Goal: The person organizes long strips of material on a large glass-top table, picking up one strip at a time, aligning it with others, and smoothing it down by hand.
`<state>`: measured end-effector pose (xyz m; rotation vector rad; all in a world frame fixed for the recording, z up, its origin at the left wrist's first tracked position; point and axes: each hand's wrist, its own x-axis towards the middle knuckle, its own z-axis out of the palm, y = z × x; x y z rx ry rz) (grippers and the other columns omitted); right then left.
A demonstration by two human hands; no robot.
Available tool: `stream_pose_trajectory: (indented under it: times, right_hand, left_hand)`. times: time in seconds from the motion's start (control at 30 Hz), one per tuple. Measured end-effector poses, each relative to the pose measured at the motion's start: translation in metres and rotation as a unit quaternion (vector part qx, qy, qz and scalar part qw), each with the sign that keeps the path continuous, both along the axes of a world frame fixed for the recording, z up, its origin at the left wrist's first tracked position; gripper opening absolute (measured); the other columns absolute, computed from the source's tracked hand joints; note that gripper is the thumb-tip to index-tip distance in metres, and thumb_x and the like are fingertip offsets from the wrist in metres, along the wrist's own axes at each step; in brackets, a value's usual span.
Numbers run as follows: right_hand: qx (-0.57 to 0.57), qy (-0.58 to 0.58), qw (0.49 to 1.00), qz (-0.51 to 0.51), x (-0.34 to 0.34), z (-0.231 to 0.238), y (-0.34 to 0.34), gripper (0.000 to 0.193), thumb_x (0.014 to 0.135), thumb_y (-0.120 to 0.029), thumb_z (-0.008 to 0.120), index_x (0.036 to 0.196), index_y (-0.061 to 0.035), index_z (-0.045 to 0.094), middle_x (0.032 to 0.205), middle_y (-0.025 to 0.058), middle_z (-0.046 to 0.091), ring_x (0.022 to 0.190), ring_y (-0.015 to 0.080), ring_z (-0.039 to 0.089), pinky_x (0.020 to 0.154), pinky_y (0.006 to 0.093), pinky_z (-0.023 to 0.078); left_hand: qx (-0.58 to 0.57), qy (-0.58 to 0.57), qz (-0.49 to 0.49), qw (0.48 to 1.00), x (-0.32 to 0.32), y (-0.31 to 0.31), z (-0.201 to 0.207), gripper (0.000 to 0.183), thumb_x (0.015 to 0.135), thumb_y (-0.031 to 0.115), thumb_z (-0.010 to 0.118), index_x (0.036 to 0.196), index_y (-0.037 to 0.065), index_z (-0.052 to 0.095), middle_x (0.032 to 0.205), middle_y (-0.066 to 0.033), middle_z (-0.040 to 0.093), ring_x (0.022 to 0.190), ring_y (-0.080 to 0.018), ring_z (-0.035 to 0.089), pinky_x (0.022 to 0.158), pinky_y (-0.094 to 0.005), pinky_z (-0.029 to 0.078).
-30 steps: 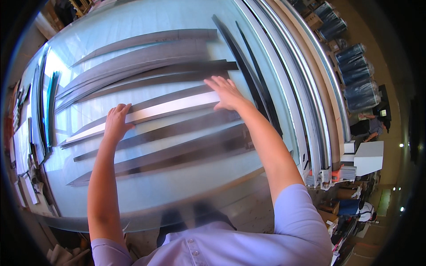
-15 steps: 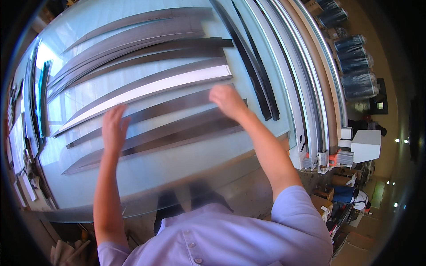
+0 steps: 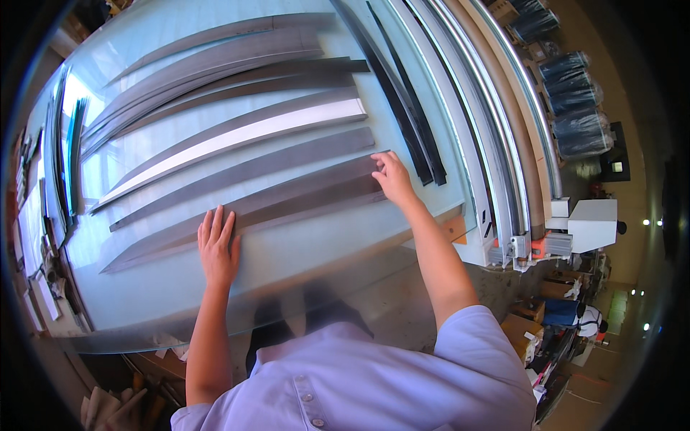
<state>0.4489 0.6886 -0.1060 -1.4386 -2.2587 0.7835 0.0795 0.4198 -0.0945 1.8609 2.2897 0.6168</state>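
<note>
A: Head view first. What are the hands on?

B: Both lie on the nearest strip (image 3: 244, 208), a long dark grey band lying slantwise on the pale glass worktop (image 3: 302, 258), closest to the person of all the bands. The left hand (image 3: 218, 248) is flat, fingers spread a little, with its fingertips on the strip's lower edge and its palm on the bare glass. The right hand (image 3: 392, 176) sits at the strip's right end, fingers bent over that end; whether it pinches the strip or only presses on it, I cannot tell.

A: And around it?

B: More grey strips (image 3: 244, 169) lie fanned out beyond it, all on the same slant. One of them, the bright strip (image 3: 237, 136), catches the light and looks almost white. Two black strips (image 3: 406, 122) run steeply past the right hand, just beside it.

A: Anything at the edges?

B: Silvery rails (image 3: 496, 144) run along the worktop's right side. Past them stand dark cylindrical rolls (image 3: 575, 108) wrapped in clear film, in a row at upper right. A white box (image 3: 593, 223) sits at the rails' near end, with a small orange part (image 3: 537, 246) next to it. Brown cartons (image 3: 528, 330) stand on the floor at lower right. Flat pale sheets (image 3: 32, 223) lie along the far left edge; what is on them is too small to tell.
</note>
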Motion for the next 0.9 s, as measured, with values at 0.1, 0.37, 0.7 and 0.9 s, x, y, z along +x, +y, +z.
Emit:
stream_pose_trajectory:
  times: [0.1,0.37,0.7,0.9]
  right_hand:
    - [-0.014,-0.01,1.0,-0.003,0.002,-0.005,0.008,0.041,0.079,0.003,0.074,0.118,-0.0049,0.064,0.101,0.0088,0.058,0.077,0.0201,0.057,0.074,0.0325,0.051]
    - [-0.077,0.033,0.995,-0.05,-0.003,-0.003,0.022,0.028,0.08,-0.004,0.077,0.105,-0.0044,0.065,0.09,0.0084,0.066,0.083,0.0211,0.064,0.075,0.0331,0.051]
    - [-0.207,0.313,0.925,-0.063,-0.009,0.116,-0.006,0.008,0.093,-0.01,0.072,0.095,-0.002,0.071,0.083,-0.0003,0.07,0.073,0.0037,0.059,0.064,0.02,0.043]
    - [-0.162,0.157,0.971,-0.073,0.041,0.042,-0.048,0.008,0.09,-0.009,0.072,0.091,-0.0012,0.072,0.087,0.0065,0.074,0.078,0.0143,0.067,0.074,0.028,0.052]
  left_hand:
    - [0.01,0.008,0.002,1.0,0.0,-0.001,-0.003,0.051,0.091,0.015,0.063,0.143,0.014,0.058,0.156,-0.0107,0.045,0.146,-0.036,0.037,0.12,-0.0512,0.027]
    - [0.02,0.022,0.007,1.0,0.003,-0.003,-0.006,0.051,0.092,0.016,0.063,0.143,0.016,0.057,0.155,-0.009,0.046,0.145,-0.0346,0.038,0.12,-0.0508,0.028]
    - [0.127,0.084,0.069,0.986,0.0,-0.016,0.006,0.049,0.091,0.013,0.065,0.139,0.015,0.061,0.152,-0.0095,0.051,0.142,-0.0331,0.043,0.118,-0.0487,0.026]
    - [0.102,0.107,-0.022,0.989,0.011,-0.061,0.015,0.044,0.089,0.006,0.059,0.131,0.017,0.066,0.139,-0.0044,0.063,0.127,-0.0298,0.056,0.106,-0.0426,0.038]
